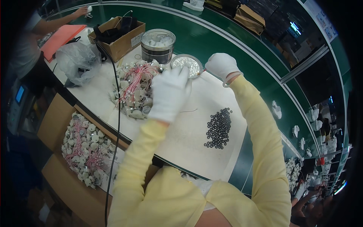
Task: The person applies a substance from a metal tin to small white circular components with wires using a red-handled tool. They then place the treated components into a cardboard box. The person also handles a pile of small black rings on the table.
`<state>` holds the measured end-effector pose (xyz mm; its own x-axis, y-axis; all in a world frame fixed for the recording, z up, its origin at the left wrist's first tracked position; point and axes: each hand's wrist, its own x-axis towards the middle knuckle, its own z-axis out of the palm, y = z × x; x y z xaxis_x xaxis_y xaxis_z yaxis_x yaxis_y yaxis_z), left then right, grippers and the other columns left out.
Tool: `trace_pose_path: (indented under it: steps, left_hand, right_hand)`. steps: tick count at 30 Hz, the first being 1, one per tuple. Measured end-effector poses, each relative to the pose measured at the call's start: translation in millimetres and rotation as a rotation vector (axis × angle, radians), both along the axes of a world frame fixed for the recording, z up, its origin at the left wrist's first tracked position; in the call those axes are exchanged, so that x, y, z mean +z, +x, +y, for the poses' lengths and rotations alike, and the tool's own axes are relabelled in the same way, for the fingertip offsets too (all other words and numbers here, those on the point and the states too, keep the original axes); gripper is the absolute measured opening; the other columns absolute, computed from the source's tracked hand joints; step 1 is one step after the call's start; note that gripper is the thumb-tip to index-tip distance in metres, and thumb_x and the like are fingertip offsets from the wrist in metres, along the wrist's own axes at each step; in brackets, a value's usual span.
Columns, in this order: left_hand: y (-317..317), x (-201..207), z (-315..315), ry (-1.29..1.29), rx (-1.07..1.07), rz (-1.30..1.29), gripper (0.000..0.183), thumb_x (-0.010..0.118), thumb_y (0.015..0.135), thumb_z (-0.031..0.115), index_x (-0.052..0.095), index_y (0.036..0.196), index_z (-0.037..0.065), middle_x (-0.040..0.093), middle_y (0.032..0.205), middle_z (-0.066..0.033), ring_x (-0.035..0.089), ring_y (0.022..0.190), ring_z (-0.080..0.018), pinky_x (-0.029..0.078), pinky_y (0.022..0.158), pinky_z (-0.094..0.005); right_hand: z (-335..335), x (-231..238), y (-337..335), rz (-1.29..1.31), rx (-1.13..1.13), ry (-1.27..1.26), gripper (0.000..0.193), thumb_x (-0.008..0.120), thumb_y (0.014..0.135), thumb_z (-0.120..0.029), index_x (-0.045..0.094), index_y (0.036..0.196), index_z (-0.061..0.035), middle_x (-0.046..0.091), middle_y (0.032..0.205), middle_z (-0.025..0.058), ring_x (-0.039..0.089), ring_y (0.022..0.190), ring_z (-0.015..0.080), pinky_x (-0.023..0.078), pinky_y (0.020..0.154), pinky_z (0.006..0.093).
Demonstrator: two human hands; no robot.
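My left hand point(169, 94), in a white glove, reaches over the right edge of a pile of small round motors point(137, 90) with red and white leads. Its fingers are bent together beside a shallow round dish point(196, 60) with a whitish, shiny substance in it. The back of the hand hides whatever its fingertips hold. At the dish's right side my right hand point(222, 65), also gloved in white, is closed in a fist round a thin reddish stick point(204, 70). Below the hands, several small black rings point(219, 128) lie heaped on the white sheet point(189, 147).
Behind the pile stand a metal tin point(158, 53) of white paste and a cardboard box point(123, 39). A plastic bag point(77, 62) lies at left. More motors fill an open carton point(60, 166) at lower left. A black cable point(119, 125) crosses the table edge. Another person's hand point(80, 12) shows far left.
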<state>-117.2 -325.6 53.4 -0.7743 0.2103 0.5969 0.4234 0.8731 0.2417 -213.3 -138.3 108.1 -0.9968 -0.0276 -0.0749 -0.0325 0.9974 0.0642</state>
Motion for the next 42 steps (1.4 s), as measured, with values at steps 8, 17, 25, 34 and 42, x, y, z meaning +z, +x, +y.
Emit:
trace_pose_path:
  steps: [8,17,25,34,42]
  left_hand:
    - [-78,-49,40,-0.655,0.16,-0.252,0.018,0.061,0.082,0.016,0.075,0.092,0.009,0.072,0.088,-0.0077,0.068,0.08,-0.0221,0.046,0.062,-0.0422]
    - [-80,-59,37,-0.701,0.118,-0.169,0.017,0.061,0.082,0.016,0.078,0.082,0.015,0.073,0.08,-0.0056,0.07,0.073,-0.0222,0.044,0.06,-0.0428]
    - [-75,-27,-5,-0.329,-0.016,-0.088,0.018,0.063,0.084,0.025,0.07,0.09,0.009,0.07,0.085,-0.0079,0.068,0.08,-0.026,0.049,0.066,-0.0452]
    - [26,-7,-21,-0.169,-0.34,-0.143,0.032,0.07,0.075,0.023,0.058,0.101,0.007,0.059,0.098,-0.0085,0.06,0.095,-0.0258,0.048,0.078,-0.0407]
    - [56,-43,-14,-0.035,-0.254,-0.07,0.038,0.072,0.072,0.022,0.059,0.104,0.006,0.057,0.1,-0.0107,0.056,0.103,-0.0308,0.045,0.088,-0.0456]
  right_hand:
    - [11,4,-4,-0.038,-0.076,-0.088,0.03,0.071,0.074,-0.037,0.079,0.093,-0.0147,0.073,0.098,0.0148,0.069,0.092,0.034,0.054,0.078,0.0383]
    - [10,-8,-13,-0.119,-0.056,-0.263,0.032,0.066,0.075,-0.03,0.076,0.09,-0.0031,0.071,0.09,0.0196,0.067,0.083,0.0339,0.052,0.073,0.0374]
    - [52,-34,-17,-0.42,-0.348,-1.125,0.021,0.061,0.083,-0.017,0.077,0.092,-0.0048,0.048,0.062,-0.0013,0.04,0.053,0.0102,0.03,0.049,0.0275]
    - [27,-65,3,0.325,0.122,-0.383,0.027,0.053,0.091,-0.023,0.076,0.103,-0.0164,0.073,0.087,0.0114,0.067,0.077,0.0259,0.051,0.072,0.037]
    - [18,-94,5,0.573,0.344,0.215,0.013,0.055,0.087,-0.018,0.066,0.089,-0.0228,0.061,0.063,-0.0018,0.063,0.069,0.02,0.039,0.06,0.0395]
